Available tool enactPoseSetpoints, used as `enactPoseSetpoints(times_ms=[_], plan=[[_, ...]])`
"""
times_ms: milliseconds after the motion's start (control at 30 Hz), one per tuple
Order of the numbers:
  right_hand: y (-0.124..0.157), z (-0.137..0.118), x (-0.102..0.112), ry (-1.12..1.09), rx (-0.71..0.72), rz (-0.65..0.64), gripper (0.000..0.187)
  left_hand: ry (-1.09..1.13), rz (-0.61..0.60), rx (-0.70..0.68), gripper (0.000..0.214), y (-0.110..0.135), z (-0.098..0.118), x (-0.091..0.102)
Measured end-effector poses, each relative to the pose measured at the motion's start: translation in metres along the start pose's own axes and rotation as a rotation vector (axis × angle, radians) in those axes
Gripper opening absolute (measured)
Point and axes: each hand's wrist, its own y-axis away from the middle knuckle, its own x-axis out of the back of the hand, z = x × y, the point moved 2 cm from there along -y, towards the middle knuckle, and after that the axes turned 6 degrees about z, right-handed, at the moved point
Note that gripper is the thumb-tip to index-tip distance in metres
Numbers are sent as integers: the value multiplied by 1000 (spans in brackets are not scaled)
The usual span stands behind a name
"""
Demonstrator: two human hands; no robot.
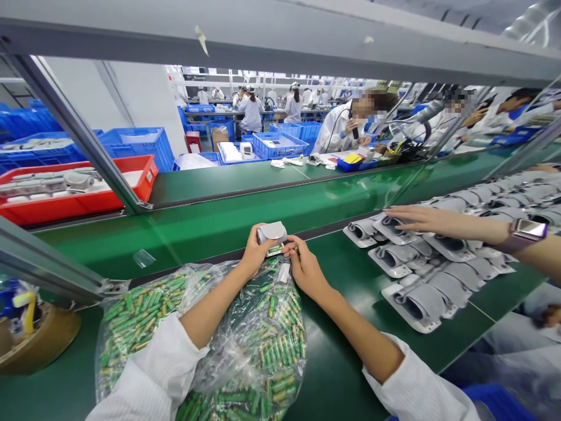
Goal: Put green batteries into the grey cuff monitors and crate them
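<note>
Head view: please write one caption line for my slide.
Left hand holding a grey-wrapped device, right hand at its edge, near a clear plastic bag of green batteries.

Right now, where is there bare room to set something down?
Bare tabletop lies between the battery bag and grey cuffs, partly beneath the right forearm; the green strip past the black edge is largely bare. Crowded: bag area and cuff rows.

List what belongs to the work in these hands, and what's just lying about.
Part of the work:
- grey device, held in the left hand
- right hand, fingers at its lower edge
- green batteries in the clear bag
- grey cuffs in rows, probably

Apparently lying about:
- plastic scrap beyond the bag
- brown tub at far left
</note>
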Motion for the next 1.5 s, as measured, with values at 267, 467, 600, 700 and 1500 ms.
enactPoseSetpoints(times_ms=[267, 467, 600, 700, 1500], plan=[[-7, -12, 20, 211, -60, 71, 37, -16, -28, 15, 61, 3, 4, -5], [1, -13, 4, 277, 69, -14, 27, -12, -55, 45, 62, 4, 6, -3], [2, -14, -2, 310, 264, 105, 26, 61, -74, 118, 67, 1, -2, 1], [1, -16, -2, 339, 414, 185, 24, 139, -127, 179, 70, 2, -6, 1], [1, -6, -6, 266, 470, 198, 24, 368, -344, 504, 55, 9, 16, -3]])
